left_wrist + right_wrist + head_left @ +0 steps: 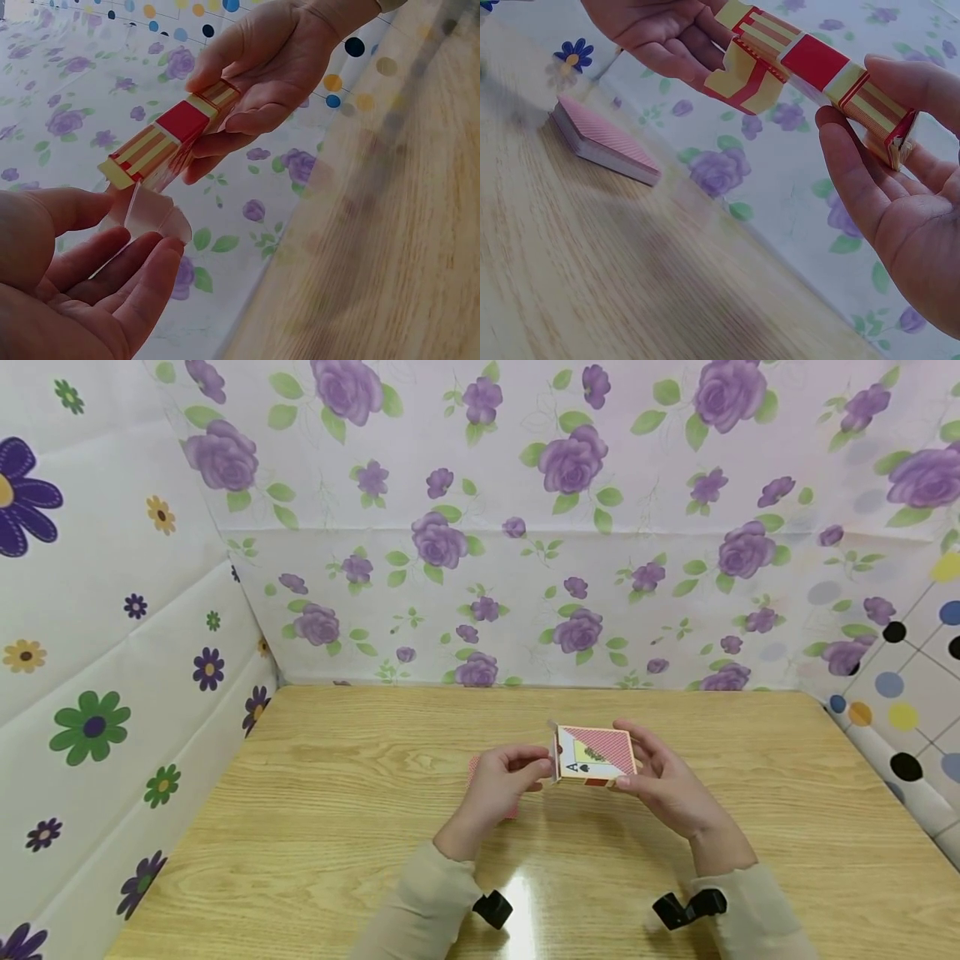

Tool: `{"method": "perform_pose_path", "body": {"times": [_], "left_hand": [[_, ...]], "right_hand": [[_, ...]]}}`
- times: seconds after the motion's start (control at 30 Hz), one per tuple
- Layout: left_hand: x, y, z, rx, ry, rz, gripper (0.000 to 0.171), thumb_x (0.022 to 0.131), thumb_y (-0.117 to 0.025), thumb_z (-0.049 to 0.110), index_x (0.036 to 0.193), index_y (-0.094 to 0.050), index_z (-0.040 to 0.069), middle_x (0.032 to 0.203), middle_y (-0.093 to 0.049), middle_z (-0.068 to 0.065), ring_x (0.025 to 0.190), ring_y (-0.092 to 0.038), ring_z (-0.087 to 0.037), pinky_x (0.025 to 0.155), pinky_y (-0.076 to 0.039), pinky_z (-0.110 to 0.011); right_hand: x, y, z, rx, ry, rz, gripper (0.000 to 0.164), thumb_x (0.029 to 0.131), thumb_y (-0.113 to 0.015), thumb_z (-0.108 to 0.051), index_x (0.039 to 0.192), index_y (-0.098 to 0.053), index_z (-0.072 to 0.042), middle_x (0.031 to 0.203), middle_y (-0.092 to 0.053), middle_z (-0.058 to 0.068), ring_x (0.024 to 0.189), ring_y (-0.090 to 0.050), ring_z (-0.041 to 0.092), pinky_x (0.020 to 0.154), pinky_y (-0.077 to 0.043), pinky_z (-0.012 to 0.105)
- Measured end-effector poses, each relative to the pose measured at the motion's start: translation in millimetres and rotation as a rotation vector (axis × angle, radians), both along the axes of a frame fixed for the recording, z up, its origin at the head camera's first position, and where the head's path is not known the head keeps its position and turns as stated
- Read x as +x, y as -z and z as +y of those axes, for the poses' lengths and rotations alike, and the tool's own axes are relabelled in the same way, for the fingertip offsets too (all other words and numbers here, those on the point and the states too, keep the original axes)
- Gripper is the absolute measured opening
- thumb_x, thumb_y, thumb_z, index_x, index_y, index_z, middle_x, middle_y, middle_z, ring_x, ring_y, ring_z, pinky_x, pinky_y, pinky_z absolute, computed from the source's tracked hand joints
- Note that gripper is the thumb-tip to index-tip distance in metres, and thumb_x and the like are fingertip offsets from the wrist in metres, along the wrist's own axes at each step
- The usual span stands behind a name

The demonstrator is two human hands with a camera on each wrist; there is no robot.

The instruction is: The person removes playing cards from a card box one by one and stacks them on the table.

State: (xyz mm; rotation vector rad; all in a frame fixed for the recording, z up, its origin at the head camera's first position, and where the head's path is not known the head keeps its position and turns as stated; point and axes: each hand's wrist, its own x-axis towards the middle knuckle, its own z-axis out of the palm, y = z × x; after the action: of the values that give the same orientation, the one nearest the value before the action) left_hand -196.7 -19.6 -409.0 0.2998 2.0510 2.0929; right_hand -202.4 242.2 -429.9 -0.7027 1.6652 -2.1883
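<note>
A playing-card box [600,750], with an ace of spades and a red pattern on its face, is held above the table. My right hand [675,793] grips its right end between thumb and fingers. At the opposite end is my left hand [495,781], its thumb and fingertips on the opened end flap [751,79]. The right wrist view shows the box's narrow side, striped yellow and brown with a red block. A stack of playing cards [607,142], pink-red backs up, lies on the table below my left hand, which partly covers it in the head view.
The wooden table [337,793] meets a wall covered in purple-flower cloth [480,610] at the back. Patterned cloth [97,652] also hangs at the left, and dotted cloth [915,693] at the right. Black wrist cameras [492,910] are strapped by both sleeves.
</note>
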Motion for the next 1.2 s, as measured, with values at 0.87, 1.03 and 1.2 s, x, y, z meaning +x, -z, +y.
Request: {"method": "perform_pose_path", "body": {"times": [0.87, 1.03, 1.2], "left_hand": [[0.7, 7.0, 13, 0.061, -0.109, -0.032, 0.02, 0.086, -0.066, 0.003, 0.102, -0.068, -0.009, 0.094, -0.07, -0.015, 0.073, -0.065, -0.007, 0.063, -0.056, -0.021], [3.9, 2.5, 12, 0.061, -0.104, -0.041, 0.019, 0.086, -0.066, 0.003, 0.102, -0.067, -0.009, 0.092, -0.069, -0.014, 0.072, -0.064, -0.007, 0.065, -0.057, -0.023], [2.5, 5.3, 12, 0.054, -0.112, -0.051, 0.02, 0.087, -0.066, 0.004, 0.102, -0.067, -0.008, 0.09, -0.068, -0.011, 0.074, -0.064, -0.009, 0.067, -0.058, -0.025]], "right_hand": [[1.3, -1.1, -8, -0.002, -0.004, -0.009, 0.074, 0.088, -0.051, 0.014, 0.149, -0.017, -0.011, 0.137, -0.042, 0.003, 0.115, -0.056, 0.013, 0.089, -0.053, 0.027], [1.3, -0.6, -7, -0.014, -0.024, 0.002, 0.074, 0.089, -0.05, 0.014, 0.15, -0.016, -0.011, 0.139, -0.041, 0.001, 0.117, -0.054, 0.013, 0.09, -0.052, 0.029], [0.9, 0.1, -6, -0.012, -0.022, 0.006, 0.074, 0.089, -0.05, 0.014, 0.15, -0.016, -0.011, 0.14, -0.041, 0.001, 0.117, -0.054, 0.013, 0.09, -0.052, 0.029]]}}
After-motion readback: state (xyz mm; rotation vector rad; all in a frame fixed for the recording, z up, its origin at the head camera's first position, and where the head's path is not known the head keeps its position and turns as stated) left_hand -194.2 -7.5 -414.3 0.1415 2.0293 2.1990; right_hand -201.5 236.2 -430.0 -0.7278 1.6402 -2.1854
